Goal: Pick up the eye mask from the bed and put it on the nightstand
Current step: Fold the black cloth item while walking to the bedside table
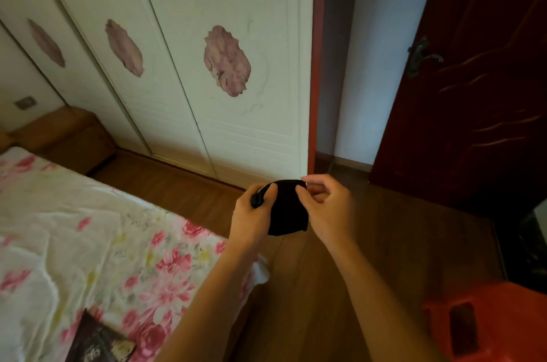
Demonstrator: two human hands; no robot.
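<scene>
The black eye mask [286,209] hangs in the air over the wooden floor, just past the bed's corner, held between both hands. My left hand [251,216] grips its left end, where the strap and a small black buckle show. My right hand [327,207] pinches its upper right edge with thumb and fingers. The bed [88,237], covered in a white sheet with pink flowers, fills the lower left. A brown nightstand [63,136] stands at the head of the bed, at the far left against the wall.
White sliding wardrobe doors [183,65] with pink flower decals run behind the bed. A dark red door [473,95] stands open at the right. A red plastic stool [488,323] sits at the lower right. A dark book [97,341] lies on the bed's near edge.
</scene>
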